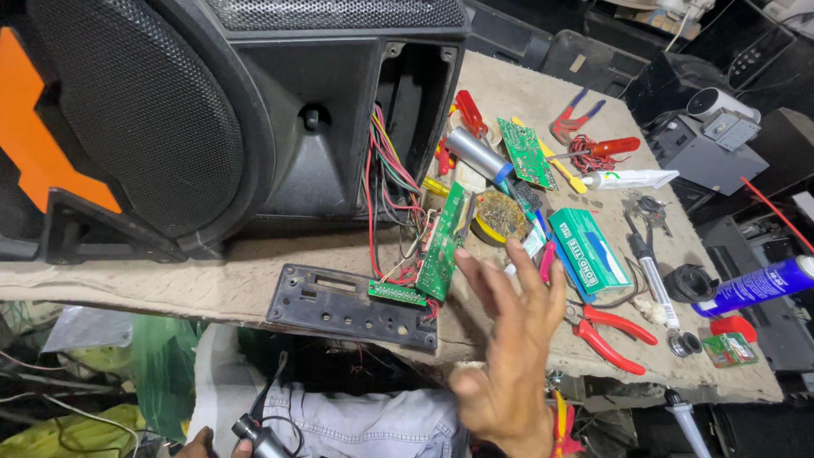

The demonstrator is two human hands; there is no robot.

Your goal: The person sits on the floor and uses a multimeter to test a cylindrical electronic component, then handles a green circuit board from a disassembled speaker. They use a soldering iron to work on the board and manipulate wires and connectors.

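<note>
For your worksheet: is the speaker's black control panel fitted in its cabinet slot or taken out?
Taken out. The black control panel lies flat on the bench, joined by wires running into the speaker cabinet's open slot.

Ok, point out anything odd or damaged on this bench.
The speaker is opened up: its control panel lies off on the bench, and a green circuit board hangs out on loose wires.
</note>
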